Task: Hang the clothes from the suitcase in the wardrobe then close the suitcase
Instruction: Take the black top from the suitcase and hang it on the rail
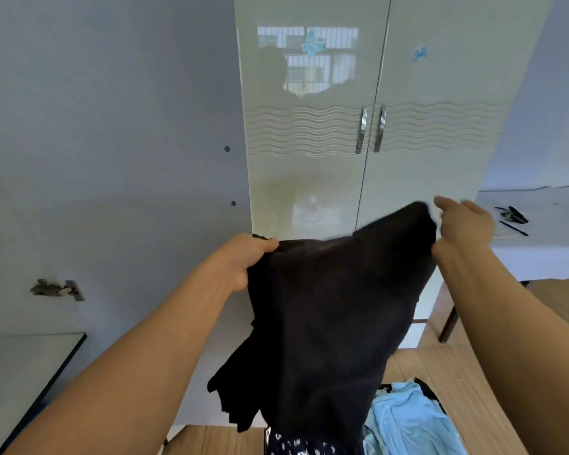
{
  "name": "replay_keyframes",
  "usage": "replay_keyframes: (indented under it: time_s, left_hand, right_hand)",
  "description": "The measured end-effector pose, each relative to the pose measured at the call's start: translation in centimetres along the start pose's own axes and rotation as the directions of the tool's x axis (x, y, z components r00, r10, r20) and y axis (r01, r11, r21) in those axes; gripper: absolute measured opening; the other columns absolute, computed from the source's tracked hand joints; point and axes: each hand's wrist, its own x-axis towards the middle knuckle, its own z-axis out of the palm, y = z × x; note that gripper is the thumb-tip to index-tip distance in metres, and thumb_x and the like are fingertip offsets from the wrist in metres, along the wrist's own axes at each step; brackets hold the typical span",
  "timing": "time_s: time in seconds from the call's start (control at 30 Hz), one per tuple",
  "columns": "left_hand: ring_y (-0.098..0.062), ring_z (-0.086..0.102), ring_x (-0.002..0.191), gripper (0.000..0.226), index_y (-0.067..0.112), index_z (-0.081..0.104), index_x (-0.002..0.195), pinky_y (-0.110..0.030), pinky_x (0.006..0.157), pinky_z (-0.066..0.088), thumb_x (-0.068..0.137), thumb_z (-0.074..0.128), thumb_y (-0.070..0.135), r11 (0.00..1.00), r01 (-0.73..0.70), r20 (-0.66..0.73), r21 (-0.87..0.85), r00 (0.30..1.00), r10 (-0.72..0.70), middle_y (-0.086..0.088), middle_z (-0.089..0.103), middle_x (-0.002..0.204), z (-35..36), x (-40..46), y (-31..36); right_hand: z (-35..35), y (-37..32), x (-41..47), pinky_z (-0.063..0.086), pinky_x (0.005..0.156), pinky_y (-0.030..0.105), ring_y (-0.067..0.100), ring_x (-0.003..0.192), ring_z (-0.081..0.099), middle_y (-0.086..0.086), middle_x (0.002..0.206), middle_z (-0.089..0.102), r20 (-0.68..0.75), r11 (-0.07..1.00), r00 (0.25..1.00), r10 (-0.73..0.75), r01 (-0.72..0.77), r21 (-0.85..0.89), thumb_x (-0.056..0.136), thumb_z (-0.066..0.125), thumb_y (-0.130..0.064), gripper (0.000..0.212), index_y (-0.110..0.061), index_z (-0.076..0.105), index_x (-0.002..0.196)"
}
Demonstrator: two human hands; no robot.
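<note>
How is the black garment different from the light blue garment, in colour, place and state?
The black garment is dark and plain; the light blue garment is pale. The black garment hangs in the air, gripped by the left hand and the right hand; the light blue garment lies crumpled low down, and no hand touches it. Both are soft cloth, and neither hangs in the wardrobe.

In front of me is a pale grey-blue wall (105, 110). Below is a light wooden plank floor (440, 372), and at my left a white table with dark edge (30, 372).
</note>
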Motion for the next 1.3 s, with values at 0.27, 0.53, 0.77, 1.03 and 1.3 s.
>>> replay_keyframes:
  time_s: [0.27, 0.53, 0.77, 1.03, 1.3]
  left_hand:
    - [-0.031, 0.062, 0.090, 0.017, -0.007, 0.060, 0.103, -0.042, 0.087, 0.050, 0.088, 0.052, -0.005, 0.834, 0.053, 0.077, -0.550, 0.997, -0.013, -0.021, 0.063, 0.098, 6.5, -0.2, 3.5]
    - [-0.024, 0.065, 0.093, 0.027, 0.001, 0.059, 0.117, -0.035, 0.083, 0.053, 0.090, 0.057, 0.001, 0.691, -0.151, 0.074, -0.707, 0.956, 0.285, -0.014, 0.066, 0.104, 6.7, -1.9, 6.8]
    - [-0.018, 0.047, 0.126, 0.107, 0.021, 0.042, 0.136, -0.038, 0.109, 0.038, 0.045, 0.078, 0.065, 0.726, -0.512, 0.093, 0.459, 0.840, 0.534, -0.001, 0.048, 0.136, 2.2, -0.6, 0.8]
    - [-0.027, 0.001, 0.146, 0.091, 0.035, 0.038, 0.141, -0.067, 0.109, -0.004, 0.059, 0.062, 0.069, 0.175, -0.706, 0.427, 0.687, 0.586, 0.689, 0.002, 0.024, 0.154, 3.7, -0.1, -3.4]
    - [-0.026, 0.050, 0.072, 0.030, 0.015, 0.035, 0.058, -0.035, 0.061, 0.038, 0.081, 0.042, -0.004, 0.424, -0.489, -0.104, 0.762, 0.554, 0.826, -0.004, 0.048, 0.066, 3.8, 1.3, -0.5]
  right_hand:
    - [1.1, 3.0, -9.3, 0.057, 0.067, 0.026, 0.015, 0.071, 0.070, 0.009, 0.088, 0.070, 0.678, 0.457, 0.486, 0.551, 0.504, -0.733, 0.070, 0.075, -0.052, 0.050, -0.008, 0.063, 0.090]
    - [1.6, 8.5, -9.0, 0.046, 0.047, 0.028, 0.017, 0.051, 0.054, 0.008, 0.065, 0.058, 0.513, 0.824, 0.720, 0.466, -0.143, -0.548, 0.097, 0.048, -0.018, 0.017, -0.003, 0.054, 0.096]
    - [2.5, 2.1, -7.7, 0.056, 0.055, 0.027, 0.021, 0.036, 0.058, 0.013, 0.050, 0.059, 0.385, 0.850, 0.840, 0.381, -0.482, 0.211, 0.099, 0.034, -0.003, 0.019, -0.002, 0.052, 0.093]
    - [4.0, -2.3, -8.8, 0.055, 0.070, 0.035, 0.025, 0.077, 0.055, 0.012, 0.078, 0.052, 0.318, 0.917, 0.905, 0.282, -0.351, 0.187, 0.095, 0.044, -0.002, 0.015, 0.003, 0.057, 0.088]
    - [2.3, -3.3, -8.8, 0.038, 0.035, 0.014, 0.015, 0.045, 0.050, 0.007, 0.068, 0.046, 0.476, 0.910, 0.850, 0.226, -0.359, 0.208, 0.096, 0.040, -0.007, 0.021, -0.004, 0.049, 0.078]
